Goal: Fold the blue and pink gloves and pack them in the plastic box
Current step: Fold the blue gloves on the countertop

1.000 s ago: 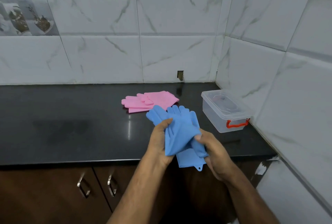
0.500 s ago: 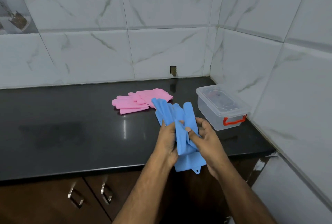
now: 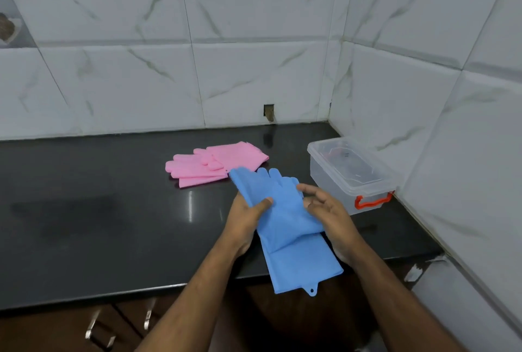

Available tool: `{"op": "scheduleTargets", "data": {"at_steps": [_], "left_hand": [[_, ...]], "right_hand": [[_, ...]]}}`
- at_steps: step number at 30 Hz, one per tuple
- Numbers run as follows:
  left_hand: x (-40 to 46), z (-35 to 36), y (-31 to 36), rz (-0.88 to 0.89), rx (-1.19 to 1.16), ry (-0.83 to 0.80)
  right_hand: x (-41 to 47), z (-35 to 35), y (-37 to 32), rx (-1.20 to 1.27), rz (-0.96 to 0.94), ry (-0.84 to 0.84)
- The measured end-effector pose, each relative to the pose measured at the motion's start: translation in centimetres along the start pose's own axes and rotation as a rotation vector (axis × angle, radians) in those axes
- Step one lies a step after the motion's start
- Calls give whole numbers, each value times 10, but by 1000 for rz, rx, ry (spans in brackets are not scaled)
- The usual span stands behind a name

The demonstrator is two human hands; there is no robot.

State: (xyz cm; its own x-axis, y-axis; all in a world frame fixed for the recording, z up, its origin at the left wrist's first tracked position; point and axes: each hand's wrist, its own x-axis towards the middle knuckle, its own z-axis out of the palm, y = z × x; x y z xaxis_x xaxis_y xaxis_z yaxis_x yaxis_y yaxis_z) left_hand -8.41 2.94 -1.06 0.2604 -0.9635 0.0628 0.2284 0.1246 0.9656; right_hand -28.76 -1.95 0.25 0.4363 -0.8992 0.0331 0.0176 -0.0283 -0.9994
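Lidded plastic box (image 3: 350, 176), contents unclear; left hand (image 3: 245, 217) pinches blue gloves (image 3: 285, 227), right hand (image 3: 329, 212) released.

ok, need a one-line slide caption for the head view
Left hand grips blue gloves, right hand open beside them; pink gloves and lidded plastic box wait on the black counter.

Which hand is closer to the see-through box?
The right hand. It sits just in front of the box, beside its near left corner, open against the blue gloves. The left hand pinches the gloves' far side, further from the box.
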Motion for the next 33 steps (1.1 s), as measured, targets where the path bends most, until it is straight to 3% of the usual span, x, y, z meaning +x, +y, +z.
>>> {"op": "scheduleTargets", "data": {"at_steps": [6, 11, 18, 22, 27, 33], "left_hand": [[5, 5, -6, -1, 96, -2], [1, 5, -8, 44, 138, 16], [4, 4, -2, -18, -51, -34], [9, 3, -1, -25, -53, -7], [6, 6, -4, 44, 35, 37], [3, 8, -9, 97, 379, 146]], "right_hand": [[1, -19, 1, 329, 102, -108], [10, -9, 6, 81, 55, -43], [15, -14, 14, 120, 60, -107], [19, -9, 13, 6, 28, -107], [28, -8, 12, -66, 111, -82], [29, -9, 14, -134, 150, -85]]}}
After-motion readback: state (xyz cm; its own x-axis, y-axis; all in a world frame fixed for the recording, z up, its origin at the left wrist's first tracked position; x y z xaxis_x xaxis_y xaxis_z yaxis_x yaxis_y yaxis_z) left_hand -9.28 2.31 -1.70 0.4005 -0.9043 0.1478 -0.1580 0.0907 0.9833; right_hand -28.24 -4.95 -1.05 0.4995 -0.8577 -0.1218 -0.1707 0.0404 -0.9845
